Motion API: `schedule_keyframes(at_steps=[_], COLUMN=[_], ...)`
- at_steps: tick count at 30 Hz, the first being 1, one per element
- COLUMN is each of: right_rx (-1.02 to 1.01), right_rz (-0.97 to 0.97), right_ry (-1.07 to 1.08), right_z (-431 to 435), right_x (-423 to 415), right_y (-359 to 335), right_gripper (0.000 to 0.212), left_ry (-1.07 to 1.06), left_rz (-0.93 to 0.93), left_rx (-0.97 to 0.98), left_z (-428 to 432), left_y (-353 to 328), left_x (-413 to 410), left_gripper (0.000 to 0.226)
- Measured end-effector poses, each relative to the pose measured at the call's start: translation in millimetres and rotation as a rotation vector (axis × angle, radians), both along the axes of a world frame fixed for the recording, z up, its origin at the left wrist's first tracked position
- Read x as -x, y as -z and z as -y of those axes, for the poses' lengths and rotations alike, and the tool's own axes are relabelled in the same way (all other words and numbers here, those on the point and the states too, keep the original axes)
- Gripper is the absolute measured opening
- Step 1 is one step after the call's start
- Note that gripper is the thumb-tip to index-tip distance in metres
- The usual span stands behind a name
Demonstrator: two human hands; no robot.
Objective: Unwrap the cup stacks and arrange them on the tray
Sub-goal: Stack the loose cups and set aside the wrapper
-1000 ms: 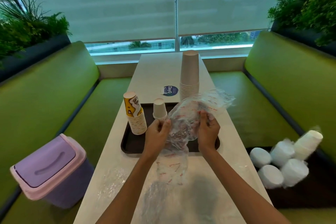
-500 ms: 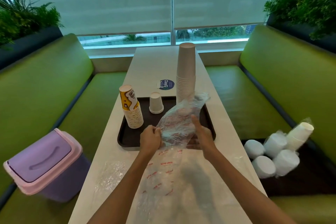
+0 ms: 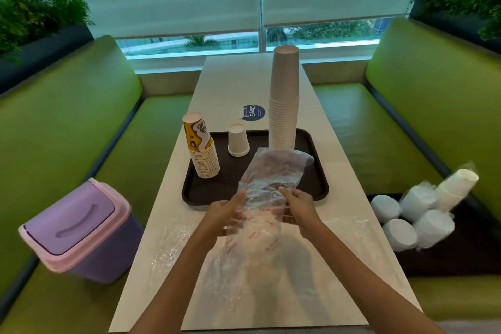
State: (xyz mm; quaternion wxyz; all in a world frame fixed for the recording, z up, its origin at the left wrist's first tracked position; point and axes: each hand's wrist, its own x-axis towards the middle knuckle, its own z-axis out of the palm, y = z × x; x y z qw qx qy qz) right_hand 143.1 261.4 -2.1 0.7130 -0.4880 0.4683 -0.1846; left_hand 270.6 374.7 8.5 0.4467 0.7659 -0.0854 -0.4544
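Note:
A dark brown tray (image 3: 320,184) lies on the white table. On it stand a tall stack of plain paper cups (image 3: 284,100), a stack topped by a yellow printed cup (image 3: 201,149), and one small white cup (image 3: 238,139). Over the tray's near edge, both hands hold an empty clear plastic wrapper (image 3: 271,179) with red print. My left hand (image 3: 226,210) holds its left side and my right hand (image 3: 298,205) pinches its right side. The wrapper's far end lies flat over the tray; its near end trails down onto the table.
More clear wrappers (image 3: 173,244) lie on the table near me. Several wrapped white cup stacks (image 3: 423,214) sit on a dark tray on the right bench. A purple bin (image 3: 78,228) with a pink lid stands on the left bench. A round blue sticker (image 3: 253,112) lies beyond the tray.
The wrapper, bunched up and raised a second ago, has been stretched out and lowered over the tray. Both hands have come down with it toward the tray's near edge.

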Motion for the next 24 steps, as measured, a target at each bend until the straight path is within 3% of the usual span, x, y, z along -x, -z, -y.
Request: schedule_keyframes(at_steps=[3, 7, 12, 15, 17, 21, 24], right_rx=[0.011, -0.073, -0.012, -0.02, -0.061, -0.13, -0.137], right_rz=[0.012, -0.089, -0.068, -0.013, 0.022, 0.085, 0.087], right_ry=[0.023, -0.108, -0.048, 0.024, 0.066, 0.19, 0.135], right_z=[-1.6, -7.9, -8.1, -6.0, -6.8, -5.1, -4.3], right_x=[-5.2, -2.5, 4.1, 0.9, -2.7, -11.2, -17.1], right_y=[1.0, 7.0, 14.6, 17.6, 17.9, 18.9, 20.3], right_gripper=[0.032, 0.045, 0.018, 0.019, 0.021, 0.02, 0.02], left_ry=[-0.022, -0.011, 0.049, 0.003, -0.062, -0.106, -0.01], left_rz=[0.071, 0.295, 0.488, 0.551, 0.467, 0.008, -0.059], left_rx=[0.101, 0.138, 0.115, 0.148, 0.162, 0.106, 0.144], left_z=[-6.7, -3.4, -6.9, -11.6, -15.4, -35.8, -52.5], left_y=[3.4, 13.7, 19.7, 20.9, 18.4, 2.5, 1.0], left_x=[4.7, 5.9, 1.9, 0.0, -0.2, -5.3, -8.0], left_gripper=[0.034, 0.02, 0.014, 0.018, 0.024, 0.049, 0.041])
